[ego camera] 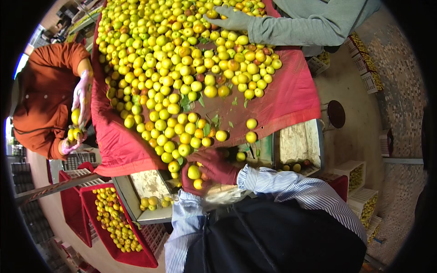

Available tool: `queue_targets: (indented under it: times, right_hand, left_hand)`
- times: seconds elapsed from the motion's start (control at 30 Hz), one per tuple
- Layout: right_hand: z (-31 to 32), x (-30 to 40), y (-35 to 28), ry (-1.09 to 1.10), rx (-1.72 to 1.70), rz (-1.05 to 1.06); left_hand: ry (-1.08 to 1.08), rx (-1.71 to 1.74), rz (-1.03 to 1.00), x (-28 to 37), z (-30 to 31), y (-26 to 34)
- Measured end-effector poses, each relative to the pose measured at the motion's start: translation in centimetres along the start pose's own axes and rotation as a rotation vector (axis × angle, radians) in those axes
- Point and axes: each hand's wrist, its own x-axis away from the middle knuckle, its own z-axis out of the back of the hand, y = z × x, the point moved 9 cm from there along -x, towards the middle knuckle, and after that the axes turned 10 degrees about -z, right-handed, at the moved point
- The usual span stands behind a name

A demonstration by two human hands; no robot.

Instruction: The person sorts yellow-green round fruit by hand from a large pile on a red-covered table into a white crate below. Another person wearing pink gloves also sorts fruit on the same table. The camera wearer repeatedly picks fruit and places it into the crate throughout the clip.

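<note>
Many round yellow-green fruits [184, 70], some with brown-red patches, lie heaped on a red cloth-covered sorting table [290, 85]. My left hand [188, 182], in a maroon glove, cups a yellow-green fruit [194, 172] and a second fruit [198, 184] at the table's near edge. My right hand [220, 169], also gloved in maroon, reaches across from the right with its fingers over the cupped fruits. Whether those fingers grip one is hidden. Just beyond both hands, more fruits [184, 150] crowd the edge.
Wooden compartments flank me: a left bin [150, 186] and a right bin [297, 143], each with some fruits. A red-lined crate [116, 225] of fruit stands lower left. A person in orange [51, 99] holds fruits at left; another person's grey-gloved hand [234, 18] touches the heap.
</note>
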Motion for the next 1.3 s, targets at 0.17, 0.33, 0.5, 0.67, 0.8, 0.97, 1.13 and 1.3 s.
queue_targets:
  times: [0.17,0.33,0.5,0.67,0.8,0.97,1.13,1.3]
  right_hand:
    - [6.0,-4.7,4.2,0.305,0.048,-0.155]
    - [2.9,-5.1,7.1,-0.071,0.338,-0.138]
    - [1.6,-4.7,3.4,-0.051,0.250,0.018]
    - [1.8,-4.6,6.4,-0.242,0.035,-0.072]
    - [11.7,-5.4,7.4,0.228,0.156,-0.366]
    - [18.8,-5.9,13.7,0.592,0.427,-0.415]
    - [12.1,-10.2,14.9,0.488,0.522,-0.344]
    - [5.8,-12.3,8.7,0.250,0.339,-0.283]
  left_hand:
    - [-0.399,0.341,0.122,2.0,-1.3,3.5]
    - [-0.721,0.489,-0.220,7.5,4.9,21.0]
    - [-0.044,1.024,-0.816,16.3,24.3,33.3]
    - [-1.008,2.456,-0.122,13.5,15.6,32.1]
    - [-0.297,-0.095,-0.162,5.0,2.5,11.3]
    - [-0.169,-0.223,0.100,-2.7,3.2,0.3]
    - [-0.055,-0.264,0.069,-5.0,4.6,-0.8]
    - [-0.231,-0.592,-0.196,-3.5,0.7,-0.1]
